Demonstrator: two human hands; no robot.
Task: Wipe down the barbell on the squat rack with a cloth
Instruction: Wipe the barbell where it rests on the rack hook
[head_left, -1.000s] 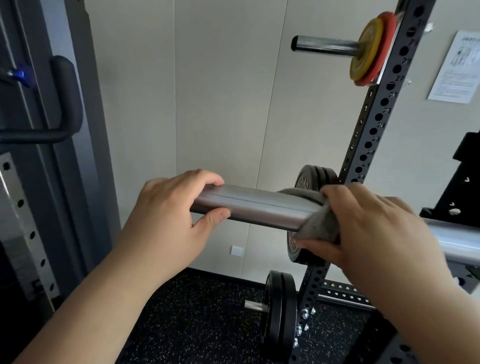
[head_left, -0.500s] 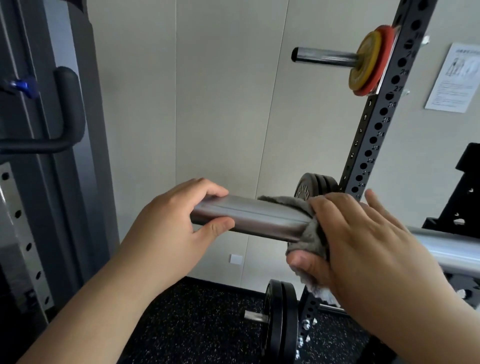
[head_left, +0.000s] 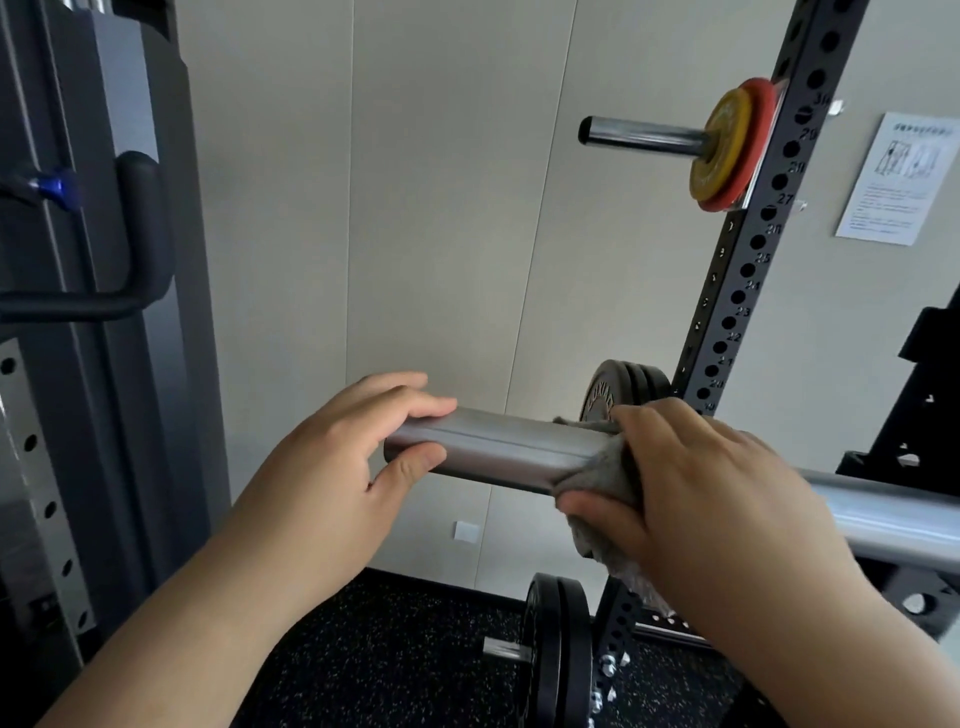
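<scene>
Nearest: two forearms come up from the bottom edge. L hand (head_left: 332, 467) is clenched on the free end of the barbell (head_left: 509, 457), fingers over the top, thumb under the sleeve's tip. R hand (head_left: 691, 493) sits further along the same sleeve, wrapped round it w/ the grey cloth (head_left: 589, 470) trapped btwn palm and steel, thumb pressing the cloth from below. Cloth bunches out on the L-hand side of that grip, and a loose tail hangs under the thumb. Bare sleeve shows btwn the two grips; hands apart. Past the R grip the bar runs bare to the right edge.

Just behind the R knuckles: stacked black plates (head_left: 623, 384) and the holed black upright (head_left: 753, 270) w/ white nos. Below the R grip: more black plates on a stub peg (head_left: 556, 649), over speckled floor (head_left: 389, 649). High above the R grip: steel peg (head_left: 639, 136) carrying a yellow plate (head_left: 719, 150) and a red plate (head_left: 758, 104). Left of the L grip: black padded handle (head_left: 140, 234) and blue knob (head_left: 52, 184). Farthest: pale panelled wall (head_left: 441, 208) w/ a printed sheet (head_left: 898, 179).
</scene>
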